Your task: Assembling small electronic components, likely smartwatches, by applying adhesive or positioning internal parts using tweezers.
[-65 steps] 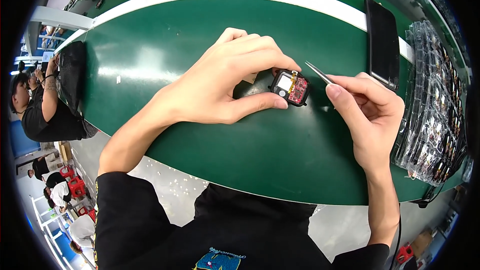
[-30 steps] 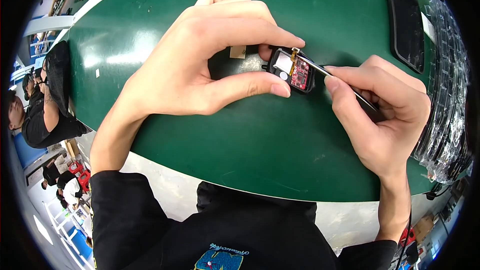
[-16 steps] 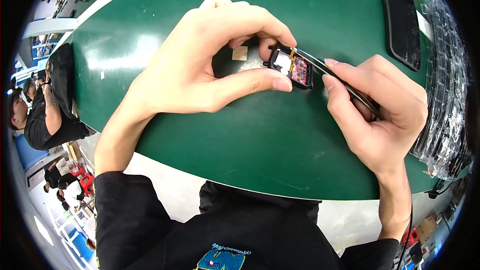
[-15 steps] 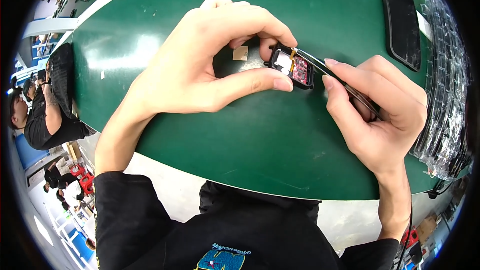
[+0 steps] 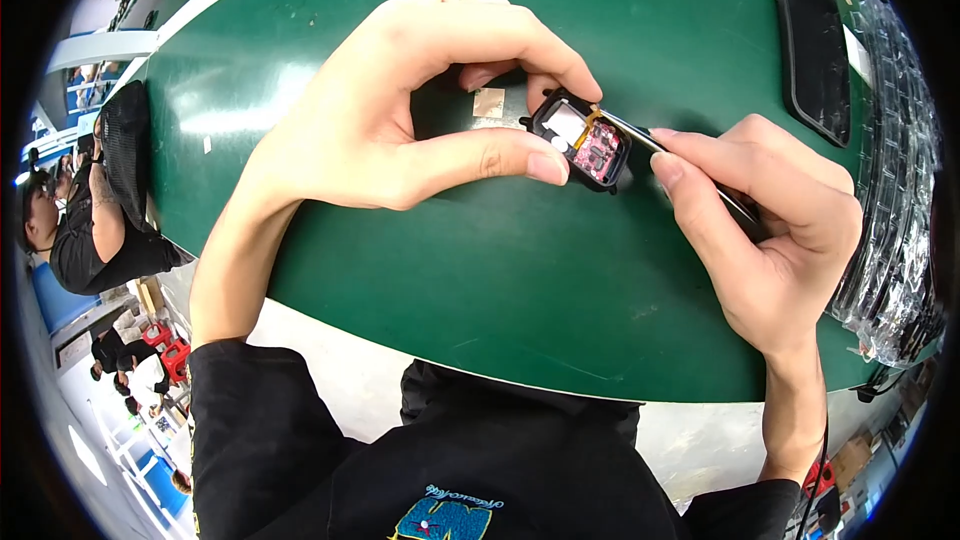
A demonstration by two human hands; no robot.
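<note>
Between the thumb and fingers of my left hand (image 5: 420, 105) is a small black smartwatch case (image 5: 607, 172), its inside facing up. In it show a red circuit board (image 5: 598, 148), a silvery block (image 5: 564, 124) and an amber flex ribbon (image 5: 587, 128). My right hand (image 5: 770, 215) pinches a pair of dark metal tweezers (image 5: 630, 129). Their tips meet the case's upper edge, by the ribbon's end; whether they grip the ribbon is too small to tell. A small beige square piece (image 5: 489, 103) lies on the table beyond my left thumb.
The green table (image 5: 480, 280) has a pale edge. A black phone-like slab (image 5: 808, 50) lies at the far right, beside stacked clear plastic trays (image 5: 895, 190). A tiny white scrap (image 5: 207, 145) is at the left. A person in black (image 5: 95, 225) sits beyond the left edge, near a black mesh item (image 5: 124, 145).
My left hand has shifted slightly left with the watch case, which is turned a little. The tweezers' tips stay at the case's upper edge, and my right hand has moved slightly.
</note>
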